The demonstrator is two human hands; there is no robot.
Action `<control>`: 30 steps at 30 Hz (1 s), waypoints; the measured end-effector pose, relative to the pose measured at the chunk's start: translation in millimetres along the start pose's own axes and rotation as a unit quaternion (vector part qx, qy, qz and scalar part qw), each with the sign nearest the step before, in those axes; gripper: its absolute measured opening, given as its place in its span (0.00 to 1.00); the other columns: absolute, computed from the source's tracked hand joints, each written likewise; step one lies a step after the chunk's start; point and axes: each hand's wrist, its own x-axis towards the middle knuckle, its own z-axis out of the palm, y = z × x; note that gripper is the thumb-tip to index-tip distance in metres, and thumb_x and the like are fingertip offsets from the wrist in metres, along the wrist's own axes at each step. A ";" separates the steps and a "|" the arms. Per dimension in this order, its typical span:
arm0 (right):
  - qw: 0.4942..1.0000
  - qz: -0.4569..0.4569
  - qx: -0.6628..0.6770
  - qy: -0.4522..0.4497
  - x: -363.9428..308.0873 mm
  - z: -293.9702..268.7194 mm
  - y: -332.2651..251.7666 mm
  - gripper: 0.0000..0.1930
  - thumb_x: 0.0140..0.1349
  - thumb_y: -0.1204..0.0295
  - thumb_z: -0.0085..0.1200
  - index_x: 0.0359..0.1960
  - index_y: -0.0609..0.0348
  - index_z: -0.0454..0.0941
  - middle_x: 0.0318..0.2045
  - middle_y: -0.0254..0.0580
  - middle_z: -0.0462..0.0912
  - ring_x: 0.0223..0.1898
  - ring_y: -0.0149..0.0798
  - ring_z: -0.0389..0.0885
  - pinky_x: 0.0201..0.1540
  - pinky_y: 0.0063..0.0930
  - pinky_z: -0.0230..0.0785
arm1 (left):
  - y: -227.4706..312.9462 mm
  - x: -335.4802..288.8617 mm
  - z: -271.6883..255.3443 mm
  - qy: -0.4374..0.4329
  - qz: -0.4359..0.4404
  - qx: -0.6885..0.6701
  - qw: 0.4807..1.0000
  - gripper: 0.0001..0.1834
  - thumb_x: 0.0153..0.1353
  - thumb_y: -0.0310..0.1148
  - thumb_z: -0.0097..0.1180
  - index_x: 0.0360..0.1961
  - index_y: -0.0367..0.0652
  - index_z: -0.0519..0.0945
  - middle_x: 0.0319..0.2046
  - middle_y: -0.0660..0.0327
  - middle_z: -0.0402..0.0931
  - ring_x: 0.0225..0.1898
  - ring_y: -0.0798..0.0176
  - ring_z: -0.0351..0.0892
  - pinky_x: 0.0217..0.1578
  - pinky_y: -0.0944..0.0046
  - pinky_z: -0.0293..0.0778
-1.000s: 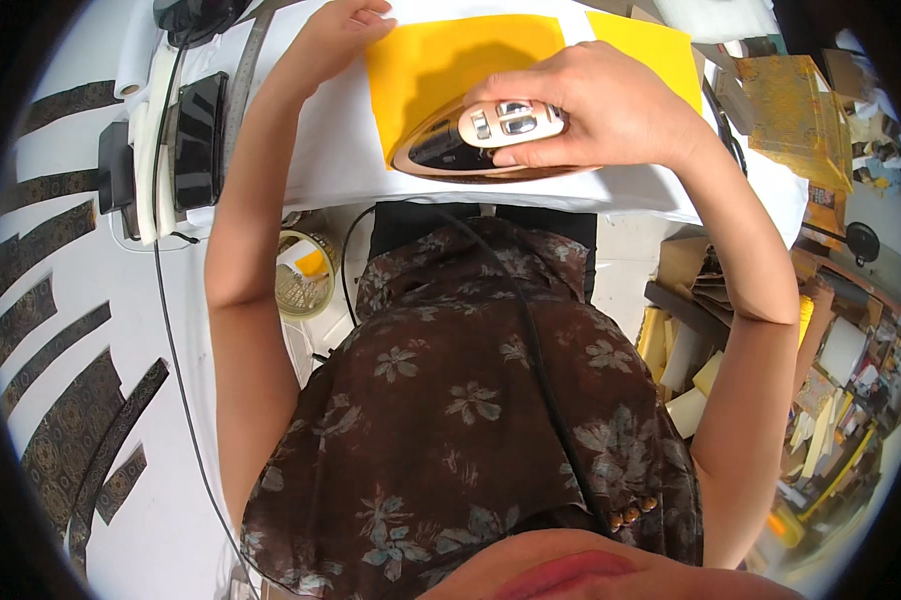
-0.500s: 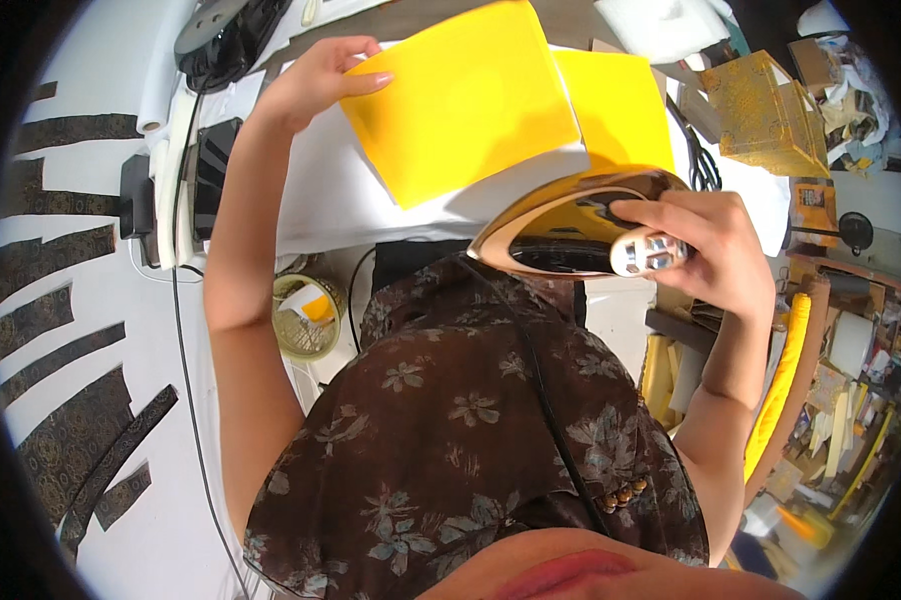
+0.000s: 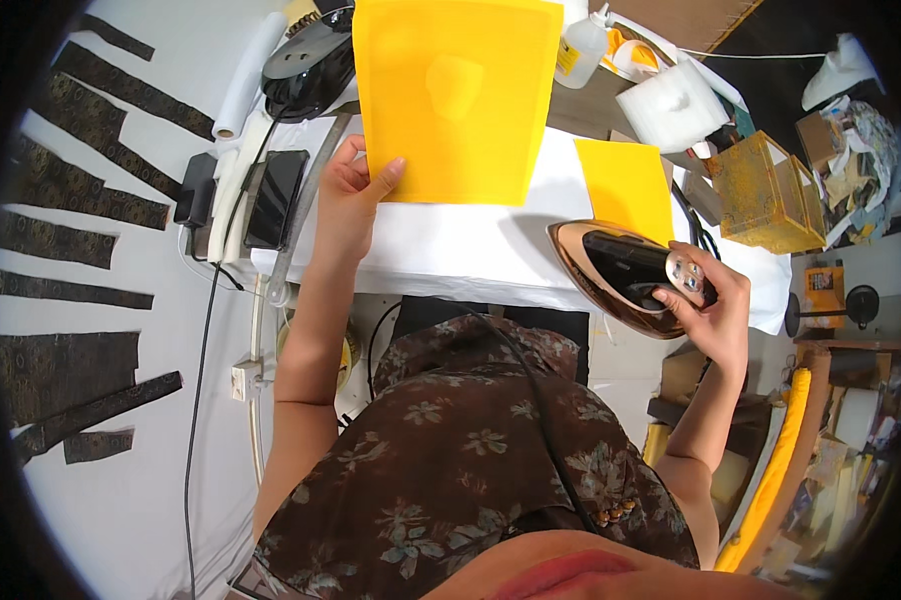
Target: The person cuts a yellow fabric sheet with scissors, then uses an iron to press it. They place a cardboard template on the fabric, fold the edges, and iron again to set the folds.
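Note:
My left hand [image 3: 351, 200] pinches the lower left corner of a stiff yellow sheet [image 3: 481, 130], thumb in front, and holds it up above the table. A paler patch shows in the sheet's middle. Closed around the handle of a clothes iron [image 3: 603, 268], my right hand [image 3: 719, 312] keeps it tilted at the table's near edge, its pointed tip toward the upper left. Just beyond the iron, a second yellow sheet [image 3: 623, 180] lies on the white cloth [image 3: 431, 255] covering the table.
Left of the table are a dark phone-like slab [image 3: 277, 198], a black device [image 3: 311, 72] and a long black cable [image 3: 203, 400]. Dark patterned strips [image 3: 71, 355] lie farther left. A squeeze bottle [image 3: 583, 48], a white foam roll [image 3: 676, 108] and a gold patterned box [image 3: 766, 190] stand at the far right.
The held yellow sheet has lifted off the table and turned more upright, away from the second sheet. My right hand has moved the iron to the right and tipped it differently. The view has shifted.

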 end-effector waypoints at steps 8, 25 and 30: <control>0.993 0.015 0.031 0.114 20.2 8.4 7.1 0.23 0.54 0.69 0.77 0.49 0.65 0.82 0.31 0.36 0.86 0.33 0.24 0.78 0.38 0.21 0.74 | 1.5 -11.2 -21.0 0.043 0.045 -0.004 0.998 0.10 0.69 0.22 0.61 0.49 0.40 0.76 0.42 0.59 0.87 0.44 0.69 0.86 0.50 0.69 0.77; 0.919 -0.354 0.128 -0.121 463.5 163.6 -175.6 0.27 0.57 0.75 0.69 0.58 0.61 0.73 0.47 0.52 0.84 0.49 0.41 0.83 0.50 0.34 0.77 | 58.4 -69.3 -98.5 0.399 0.140 -0.036 0.905 0.15 0.69 0.20 0.60 0.54 0.40 0.72 0.43 0.59 0.86 0.47 0.68 0.84 0.51 0.66 0.76; 0.884 -0.434 0.025 -0.175 574.9 260.6 -182.8 0.28 0.54 0.75 0.70 0.58 0.57 0.74 0.46 0.51 0.84 0.48 0.50 0.82 0.52 0.43 0.76 | 40.2 -79.2 -105.9 0.401 0.111 -0.041 0.908 0.13 0.69 0.20 0.60 0.51 0.39 0.74 0.43 0.59 0.86 0.45 0.69 0.85 0.51 0.68 0.76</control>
